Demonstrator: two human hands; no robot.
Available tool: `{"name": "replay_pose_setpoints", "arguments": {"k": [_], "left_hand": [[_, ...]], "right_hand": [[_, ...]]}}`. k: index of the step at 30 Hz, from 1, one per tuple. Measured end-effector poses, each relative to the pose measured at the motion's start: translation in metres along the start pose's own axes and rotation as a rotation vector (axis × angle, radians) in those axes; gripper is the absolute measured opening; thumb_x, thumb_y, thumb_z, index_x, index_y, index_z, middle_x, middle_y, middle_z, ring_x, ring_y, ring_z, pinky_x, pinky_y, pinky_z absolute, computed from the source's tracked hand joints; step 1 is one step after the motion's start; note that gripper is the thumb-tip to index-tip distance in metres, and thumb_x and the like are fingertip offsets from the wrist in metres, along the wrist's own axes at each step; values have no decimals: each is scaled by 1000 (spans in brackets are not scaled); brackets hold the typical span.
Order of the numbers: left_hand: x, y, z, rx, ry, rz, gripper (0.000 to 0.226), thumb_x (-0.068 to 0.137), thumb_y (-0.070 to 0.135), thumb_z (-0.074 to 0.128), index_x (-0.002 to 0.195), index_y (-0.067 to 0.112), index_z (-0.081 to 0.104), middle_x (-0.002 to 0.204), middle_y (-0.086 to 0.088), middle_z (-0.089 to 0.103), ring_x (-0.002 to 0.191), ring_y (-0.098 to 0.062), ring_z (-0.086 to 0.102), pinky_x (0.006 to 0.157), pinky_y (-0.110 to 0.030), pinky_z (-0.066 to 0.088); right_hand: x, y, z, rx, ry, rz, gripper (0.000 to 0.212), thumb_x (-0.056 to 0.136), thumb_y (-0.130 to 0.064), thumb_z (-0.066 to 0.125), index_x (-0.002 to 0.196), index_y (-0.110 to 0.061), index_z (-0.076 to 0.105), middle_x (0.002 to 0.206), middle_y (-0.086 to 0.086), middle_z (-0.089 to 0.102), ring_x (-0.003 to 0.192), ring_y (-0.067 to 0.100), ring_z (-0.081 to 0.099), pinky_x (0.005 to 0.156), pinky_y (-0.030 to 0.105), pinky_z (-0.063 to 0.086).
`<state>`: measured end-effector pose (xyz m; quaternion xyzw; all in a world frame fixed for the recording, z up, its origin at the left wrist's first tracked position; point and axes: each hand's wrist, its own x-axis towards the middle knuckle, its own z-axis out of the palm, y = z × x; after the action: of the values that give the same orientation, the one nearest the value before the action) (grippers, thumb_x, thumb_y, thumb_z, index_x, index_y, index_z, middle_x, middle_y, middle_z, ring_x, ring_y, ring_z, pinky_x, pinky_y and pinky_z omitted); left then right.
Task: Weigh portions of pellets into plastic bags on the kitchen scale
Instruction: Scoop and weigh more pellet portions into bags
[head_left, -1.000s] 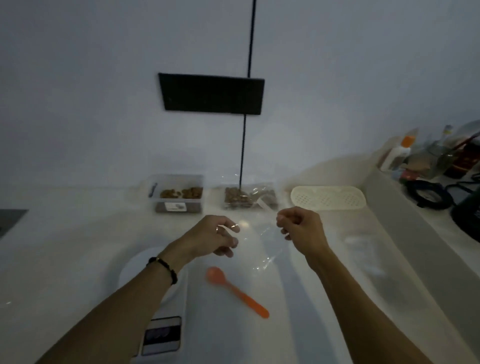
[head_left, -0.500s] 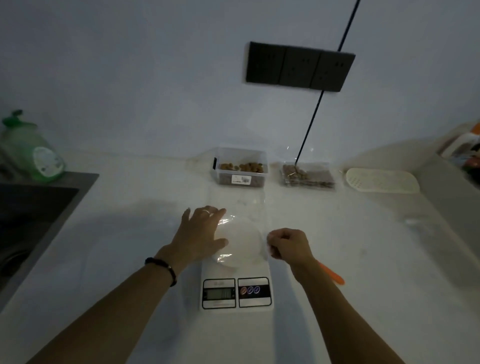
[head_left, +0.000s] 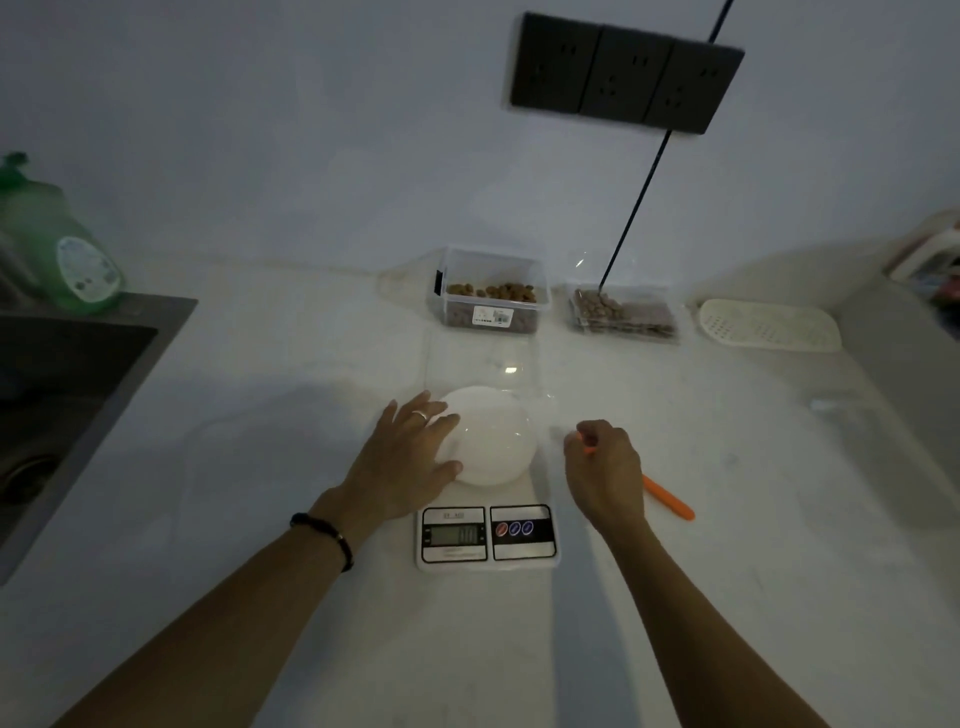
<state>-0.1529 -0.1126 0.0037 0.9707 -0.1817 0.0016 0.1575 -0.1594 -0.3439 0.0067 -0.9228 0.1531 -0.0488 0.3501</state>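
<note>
Fingers of our left hand (head_left: 410, 457) lie flat on the scale (head_left: 488, 499); our right hand (head_left: 605, 470) grips the orange spoon (head_left: 667, 503).

Dim bluish light, soft shadows, wide-angle edge distortion

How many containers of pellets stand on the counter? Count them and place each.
2. A clear lidless plastic box of brown pellets stands by the wall behind the white kitchen scale; a flatter clear plastic tray of pellets sits right of it.
</note>
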Motion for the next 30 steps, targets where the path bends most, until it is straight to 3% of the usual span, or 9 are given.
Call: {"name": "replay_pose_setpoints", "arguments": {"k": [5,10,13,17,22,30], "left_hand": [[-29,7,9,53,123,14,56,87,35,65,134,7,52,143,-15,47,142,-32,30,115,-50,17],[-65,20,22,54,102,-69,61,93,47,45,141,10,44,150,-11,39,146,-28,19,118,-48,12],[-85,27,29,72,88,-107,75,87,57,23,143,11,41,151,-10,37,147,-26,16,118,-46,10],[-105,36,38,60,104,-133,77,88,59,23,146,11,36,154,-9,32,148,-25,11,118,-44,5],[-118,40,47,100,94,-139,80,86,61,23,145,8,38,152,-10,36,146,-28,18,117,-49,12],[-126,40,52,57,73,-180,88,81,63,15,151,11,22,158,-7,22,148,-24,6,117,-43,-1]], "right_hand": [[-40,18,2,-150,2,-279,29,94,-20,55,121,-10,61,125,11,57,113,28,54,92,38,49],[-74,44,3,-332,-37,-534,27,85,-14,64,111,-10,66,102,12,61,85,31,58,65,41,52],[-87,53,1,-374,-44,-587,29,82,-14,64,112,-11,64,106,14,61,87,31,59,64,40,52],[-100,58,0,-464,-65,-642,37,82,-26,64,117,-14,62,117,13,60,97,31,59,70,41,53],[-105,58,2,-542,-113,-647,43,86,-38,53,124,-19,58,127,12,55,106,32,56,76,43,52],[-99,53,9,-553,-158,-657,42,90,-41,53,127,-20,56,136,13,48,118,32,49,88,45,48]]}}
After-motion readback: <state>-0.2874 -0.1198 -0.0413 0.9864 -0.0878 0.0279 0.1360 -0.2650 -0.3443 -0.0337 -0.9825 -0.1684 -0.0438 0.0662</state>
